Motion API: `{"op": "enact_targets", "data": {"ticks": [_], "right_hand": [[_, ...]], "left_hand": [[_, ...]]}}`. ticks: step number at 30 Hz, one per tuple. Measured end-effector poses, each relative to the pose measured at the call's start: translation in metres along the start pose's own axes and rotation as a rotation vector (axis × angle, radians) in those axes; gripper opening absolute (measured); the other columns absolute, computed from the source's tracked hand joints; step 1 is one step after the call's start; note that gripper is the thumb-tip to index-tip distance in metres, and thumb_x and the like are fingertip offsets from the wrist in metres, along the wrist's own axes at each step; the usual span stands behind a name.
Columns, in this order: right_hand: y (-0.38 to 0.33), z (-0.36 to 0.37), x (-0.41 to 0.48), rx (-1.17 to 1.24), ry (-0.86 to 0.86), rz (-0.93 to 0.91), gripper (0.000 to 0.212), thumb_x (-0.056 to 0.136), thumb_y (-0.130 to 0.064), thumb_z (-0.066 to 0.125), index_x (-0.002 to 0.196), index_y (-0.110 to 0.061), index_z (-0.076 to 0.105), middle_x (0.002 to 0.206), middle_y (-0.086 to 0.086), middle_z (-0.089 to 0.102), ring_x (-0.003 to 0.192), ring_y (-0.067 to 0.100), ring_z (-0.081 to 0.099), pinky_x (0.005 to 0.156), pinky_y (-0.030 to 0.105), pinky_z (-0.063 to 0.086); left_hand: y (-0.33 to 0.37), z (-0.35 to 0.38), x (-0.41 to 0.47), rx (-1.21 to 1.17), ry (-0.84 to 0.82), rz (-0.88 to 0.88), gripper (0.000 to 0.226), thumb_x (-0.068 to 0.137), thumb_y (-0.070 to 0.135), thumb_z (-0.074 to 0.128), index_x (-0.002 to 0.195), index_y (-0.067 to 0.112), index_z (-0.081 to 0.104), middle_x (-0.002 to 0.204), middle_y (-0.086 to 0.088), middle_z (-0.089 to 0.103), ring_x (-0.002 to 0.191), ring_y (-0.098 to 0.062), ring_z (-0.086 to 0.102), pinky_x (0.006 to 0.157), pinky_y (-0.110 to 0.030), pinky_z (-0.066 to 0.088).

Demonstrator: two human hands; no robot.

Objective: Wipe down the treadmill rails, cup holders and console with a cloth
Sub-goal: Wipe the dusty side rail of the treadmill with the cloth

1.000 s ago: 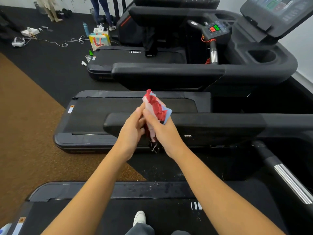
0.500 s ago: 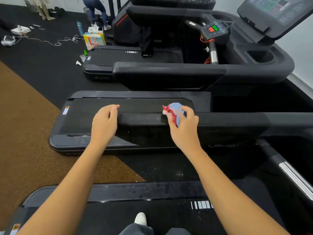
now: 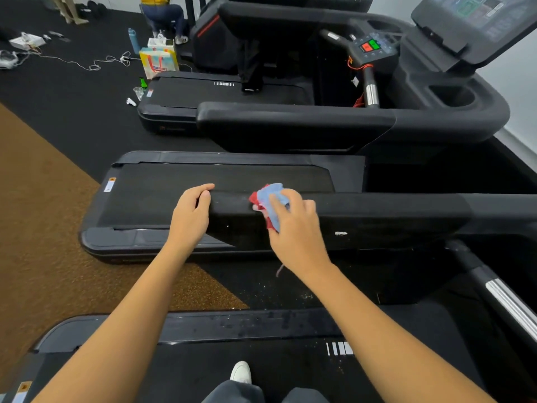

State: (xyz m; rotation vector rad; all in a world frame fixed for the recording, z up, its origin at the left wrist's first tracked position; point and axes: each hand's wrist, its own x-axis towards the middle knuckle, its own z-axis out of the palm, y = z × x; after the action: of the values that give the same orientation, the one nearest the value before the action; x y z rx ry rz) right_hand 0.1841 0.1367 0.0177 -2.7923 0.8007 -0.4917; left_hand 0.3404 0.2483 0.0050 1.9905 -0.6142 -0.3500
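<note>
A black padded treadmill rail (image 3: pixel 377 216) runs left to right across the middle of the view. My right hand (image 3: pixel 293 225) presses a bunched red and blue cloth (image 3: pixel 270 199) onto the rail's top, near its left end. My left hand (image 3: pixel 190 213) grips the rail's rounded left end, fingers curled over the top edge. A second treadmill farther off shows its own rail (image 3: pixel 290 123), a cup holder (image 3: pixel 450 96) and a tilted console screen (image 3: pixel 476 16).
The near treadmill's belt (image 3: pixel 203 367) lies under me, with my white shoe (image 3: pixel 240 372) on it. A silver-banded handlebar (image 3: pixel 511 303) slants at the right. Brown carpet (image 3: pixel 35 228) is on the left. A shopping bag (image 3: pixel 158 62), bottle, cables and a person's legs are at the back.
One second ago both hands held the cloth bunched above the rail. They parted: my left hand took the rail's end, and my right hand brought the cloth down onto the rail's top.
</note>
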Motion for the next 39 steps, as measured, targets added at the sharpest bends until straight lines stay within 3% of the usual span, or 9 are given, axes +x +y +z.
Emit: {"op": "enact_targets", "data": {"ticks": [6,13,15,18,19,22,26,32,39], "right_hand": [[0.005,-0.012,0.008,-0.048,0.045,0.243,0.042,0.091,-0.025,0.054,0.128,-0.006,0.050,0.134,0.014,0.039,0.106,0.027,0.039,0.083,0.031,0.042],[-0.061,0.004,0.041,0.006,-0.030,0.123,0.035,0.091,-0.029,0.051,0.117,-0.005,0.052,0.129,0.008,0.037,0.106,0.023,0.037,0.080,0.027,0.035],[-0.082,0.012,0.047,0.021,-0.054,0.087,0.037,0.089,-0.027,0.054,0.118,-0.004,0.051,0.130,0.008,0.037,0.107,0.023,0.037,0.077,0.027,0.031],[-0.097,0.023,0.039,-0.011,-0.052,0.003,0.048,0.088,-0.024,0.058,0.128,-0.005,0.042,0.133,0.009,0.037,0.105,0.023,0.038,0.075,0.027,0.028],[-0.096,0.024,0.033,-0.019,-0.055,-0.039,0.050,0.088,-0.023,0.058,0.131,-0.005,0.040,0.133,0.009,0.038,0.105,0.024,0.039,0.076,0.027,0.030],[-0.079,0.021,0.016,-0.015,-0.078,-0.135,0.057,0.086,-0.023,0.061,0.135,-0.006,0.039,0.134,0.011,0.041,0.103,0.026,0.043,0.076,0.028,0.033],[-0.041,0.003,0.007,-0.038,-0.018,0.041,0.044,0.086,-0.026,0.057,0.125,-0.009,0.048,0.125,0.011,0.044,0.096,0.024,0.044,0.073,0.027,0.038],[-0.013,-0.018,0.049,0.008,-0.118,0.423,0.034,0.092,-0.028,0.052,0.112,-0.001,0.055,0.129,0.010,0.038,0.112,0.026,0.038,0.086,0.033,0.040],[-0.066,0.003,0.078,0.042,-0.208,0.246,0.044,0.089,-0.035,0.052,0.122,-0.006,0.053,0.126,0.007,0.041,0.107,0.025,0.039,0.085,0.034,0.036]], "left_hand": [[0.005,-0.001,-0.001,-0.146,-0.058,-0.077,0.039,0.101,0.021,0.024,0.131,0.020,0.048,0.126,0.008,0.040,0.114,-0.003,0.033,0.097,-0.021,0.027],[0.007,0.000,-0.003,-0.381,-0.061,-0.186,0.047,0.100,0.036,0.016,0.119,0.024,0.057,0.121,0.000,0.052,0.110,-0.013,0.046,0.080,-0.019,0.036],[0.006,0.000,-0.003,-0.445,-0.069,-0.203,0.050,0.100,0.039,0.014,0.108,0.024,0.061,0.108,0.000,0.064,0.100,-0.010,0.056,0.078,-0.021,0.041],[0.004,-0.005,-0.002,-0.485,-0.084,-0.221,0.060,0.100,0.043,0.011,0.083,0.018,0.063,0.070,0.007,0.068,0.068,-0.001,0.061,0.067,-0.021,0.045],[0.003,-0.005,0.000,-0.493,-0.099,-0.219,0.063,0.100,0.044,0.010,0.085,0.016,0.065,0.072,0.004,0.069,0.071,-0.004,0.062,0.070,-0.023,0.046],[0.000,-0.005,0.003,-0.505,-0.122,-0.229,0.064,0.099,0.048,0.007,0.116,0.016,0.060,0.110,-0.009,0.066,0.103,-0.019,0.060,0.088,-0.030,0.046],[-0.001,-0.002,0.002,-0.476,-0.108,-0.230,0.063,0.098,0.049,0.005,0.120,0.023,0.058,0.122,-0.007,0.058,0.116,-0.020,0.050,0.104,-0.034,0.033],[0.001,-0.001,0.001,-0.450,-0.144,-0.211,0.062,0.098,0.046,0.003,0.132,0.022,0.048,0.128,-0.002,0.050,0.118,-0.015,0.042,0.098,-0.027,0.025],[0.001,0.000,0.000,-0.423,-0.136,-0.165,0.062,0.097,0.048,0.000,0.137,0.023,0.039,0.132,0.002,0.047,0.118,-0.011,0.043,0.103,-0.027,0.029]]}}
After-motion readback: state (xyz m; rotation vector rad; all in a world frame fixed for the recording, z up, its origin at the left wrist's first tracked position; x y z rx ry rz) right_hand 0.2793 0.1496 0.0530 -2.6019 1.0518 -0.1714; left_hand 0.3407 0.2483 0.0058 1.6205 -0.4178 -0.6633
